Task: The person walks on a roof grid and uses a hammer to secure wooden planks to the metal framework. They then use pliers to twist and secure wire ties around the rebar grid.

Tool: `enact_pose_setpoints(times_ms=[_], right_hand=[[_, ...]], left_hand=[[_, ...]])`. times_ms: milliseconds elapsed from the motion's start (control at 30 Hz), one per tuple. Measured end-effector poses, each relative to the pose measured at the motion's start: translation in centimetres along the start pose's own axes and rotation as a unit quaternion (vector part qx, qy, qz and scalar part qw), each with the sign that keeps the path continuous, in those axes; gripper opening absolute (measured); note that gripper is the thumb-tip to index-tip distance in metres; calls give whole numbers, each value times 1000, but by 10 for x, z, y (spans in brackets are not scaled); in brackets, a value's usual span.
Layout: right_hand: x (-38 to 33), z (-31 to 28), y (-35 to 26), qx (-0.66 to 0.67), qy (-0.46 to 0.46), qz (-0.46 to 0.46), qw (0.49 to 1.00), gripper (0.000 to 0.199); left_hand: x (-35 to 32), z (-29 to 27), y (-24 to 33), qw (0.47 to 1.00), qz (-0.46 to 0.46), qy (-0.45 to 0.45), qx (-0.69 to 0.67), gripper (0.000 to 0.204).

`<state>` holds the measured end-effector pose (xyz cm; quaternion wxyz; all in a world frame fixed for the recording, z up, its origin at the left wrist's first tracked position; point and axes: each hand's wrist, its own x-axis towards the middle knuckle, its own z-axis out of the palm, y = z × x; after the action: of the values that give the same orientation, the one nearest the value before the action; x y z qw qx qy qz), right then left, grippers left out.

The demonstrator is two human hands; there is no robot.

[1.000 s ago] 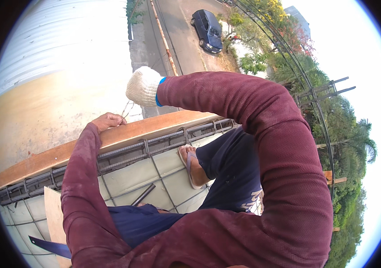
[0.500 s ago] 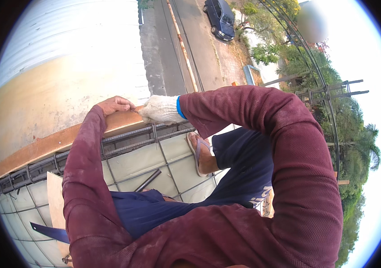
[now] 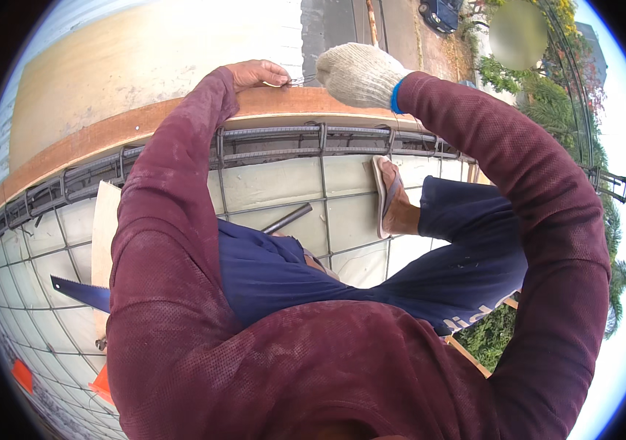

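Road (image 3: 395, 29) lies open below, beyond the wooden board (image 3: 283, 101). Your left hand (image 3: 258, 74) pinches thin wire (image 3: 302, 81) just above the board's edge; whether your gloved right hand (image 3: 360, 75) grips also, I cannot tell.

We pinch a thin, dark wire (image 3: 302, 81) that runs from our left fingertips (image 3: 281, 79) toward our gloved right fingers (image 3: 332, 72), the reddish-brown board (image 3: 277, 102) just beside them.

The 2 arms (image 3: 173, 198) reach forward, both bent. The left hand (image 3: 260, 74), bare, pinches thumb against forefinger; the gloved right hand (image 3: 363, 75) is near, fingertips hidden.
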<state>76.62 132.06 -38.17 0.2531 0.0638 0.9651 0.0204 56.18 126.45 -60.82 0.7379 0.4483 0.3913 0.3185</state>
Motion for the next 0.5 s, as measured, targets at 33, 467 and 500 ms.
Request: enact_pose_setpoints(times_ms=[33,467,500], right_hand=[[-7,28,5,-4,26,-90,996,18],[-44,134,-156,925,-14,265,273,18],[-38,150,-160,929,-30,256,266,21]], left_hand=[[8,6,5,1000,-8,-20,21,35],[1,21,7,984,14,107,141,61],[-7,25,7,974,21,164,158,55]])
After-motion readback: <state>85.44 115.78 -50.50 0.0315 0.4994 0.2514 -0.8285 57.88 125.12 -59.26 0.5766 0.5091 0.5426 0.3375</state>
